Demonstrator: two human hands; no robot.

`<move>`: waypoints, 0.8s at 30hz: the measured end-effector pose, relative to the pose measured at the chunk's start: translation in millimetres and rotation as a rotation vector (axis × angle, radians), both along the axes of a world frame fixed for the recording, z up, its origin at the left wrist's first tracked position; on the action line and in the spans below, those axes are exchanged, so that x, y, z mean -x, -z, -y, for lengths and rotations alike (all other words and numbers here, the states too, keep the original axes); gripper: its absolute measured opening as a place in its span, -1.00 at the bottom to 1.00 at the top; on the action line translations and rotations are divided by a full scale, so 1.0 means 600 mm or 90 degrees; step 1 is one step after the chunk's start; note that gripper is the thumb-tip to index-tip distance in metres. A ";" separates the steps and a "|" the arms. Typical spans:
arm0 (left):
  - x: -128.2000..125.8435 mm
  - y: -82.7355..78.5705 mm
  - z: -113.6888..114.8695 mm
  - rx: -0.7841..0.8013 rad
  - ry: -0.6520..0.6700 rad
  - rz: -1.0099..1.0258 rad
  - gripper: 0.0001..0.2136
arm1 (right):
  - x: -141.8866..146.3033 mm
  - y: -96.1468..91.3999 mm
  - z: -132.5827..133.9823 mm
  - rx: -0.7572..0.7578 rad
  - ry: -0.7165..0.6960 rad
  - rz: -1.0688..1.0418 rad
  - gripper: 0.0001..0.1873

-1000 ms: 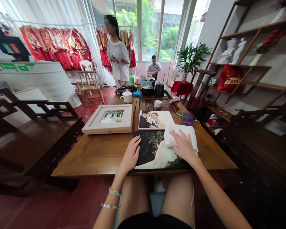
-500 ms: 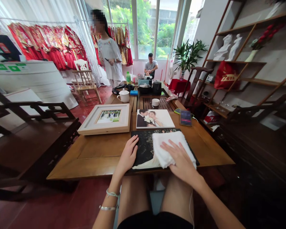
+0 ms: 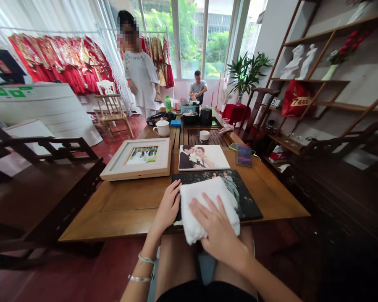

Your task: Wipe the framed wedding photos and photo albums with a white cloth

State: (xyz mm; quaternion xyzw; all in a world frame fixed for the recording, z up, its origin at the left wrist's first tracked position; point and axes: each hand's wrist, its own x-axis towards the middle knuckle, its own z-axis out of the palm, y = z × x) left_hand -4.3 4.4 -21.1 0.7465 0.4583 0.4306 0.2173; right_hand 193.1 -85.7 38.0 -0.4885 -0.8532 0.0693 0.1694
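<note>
A dark photo panel point(image 3: 250, 205) with a couple pictured on it lies at the near edge of the table. My left hand point(image 3: 168, 206) rests at its left edge, fingers stretched out and touching the rim. A folded white towel point(image 3: 222, 188) covers the panel's middle and left part and overhangs the near edge. Flat on top of this cloth is my right hand point(image 3: 216, 224), with its fingers spread. The picture beneath the towel is hidden.
Behind the panel lie a white framed photo point(image 3: 113, 168), a light photo panel point(image 3: 219, 158) and a phone point(image 3: 244, 155). Further back stand a lidded white cup point(image 3: 161, 126), a small cup point(image 3: 204, 135) and a black kettle point(image 3: 206, 115). One person point(image 3: 141, 79) stands, another point(image 3: 198, 88) sits.
My right hand has moved the towel left and nearer to me, uncovering the pictured couple. My left hand stays at the panel's edge. The standing person has turned.
</note>
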 end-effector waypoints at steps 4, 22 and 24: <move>0.001 -0.004 0.002 0.009 0.005 0.001 -0.64 | -0.014 -0.006 0.000 0.042 -0.064 -0.041 -0.12; 0.002 0.001 -0.003 -0.016 0.002 -0.022 -0.64 | -0.001 -0.003 -0.096 0.004 0.055 0.001 -0.23; 0.004 0.002 -0.004 -0.010 0.004 -0.020 -0.64 | 0.014 -0.001 -0.089 0.009 -0.015 -0.006 -0.19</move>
